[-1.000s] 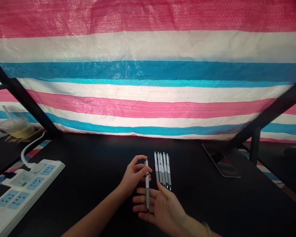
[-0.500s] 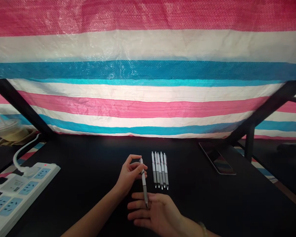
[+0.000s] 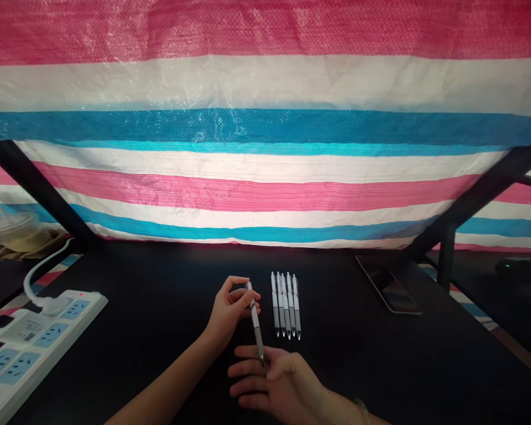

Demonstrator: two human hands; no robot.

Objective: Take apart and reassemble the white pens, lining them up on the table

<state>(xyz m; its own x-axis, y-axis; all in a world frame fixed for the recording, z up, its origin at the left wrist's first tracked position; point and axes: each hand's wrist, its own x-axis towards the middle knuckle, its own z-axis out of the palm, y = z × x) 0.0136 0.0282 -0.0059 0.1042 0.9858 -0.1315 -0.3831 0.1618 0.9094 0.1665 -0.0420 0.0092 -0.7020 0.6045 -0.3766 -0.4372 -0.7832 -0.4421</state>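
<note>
My left hand (image 3: 230,310) holds a white click pen (image 3: 255,321) with a grey grip, its thumb and fingers closed around the upper barrel. Its index finger rests at the pen's top end. The pen slants with its tip pointing down toward me. Below it, my right hand (image 3: 277,381) is turned palm up with fingers spread, and the pen's tip is at the base of its fingers, close to the thumb. Whether the tip touches the skin I cannot tell. Just right of my left hand, several matching pens (image 3: 285,306) lie side by side on the black table (image 3: 168,283), tips toward me.
A white power strip (image 3: 48,348) with a plugged-in cable lies at the left. A phone (image 3: 389,286) lies at the right. Behind the table hangs a striped plastic sheet (image 3: 265,195) between black frame bars. A lidded cup (image 3: 11,230) with a straw stands far left.
My left hand and the pen have shifted very slightly left and up. My right thumb has bent inward, closer to the pen's tip.
</note>
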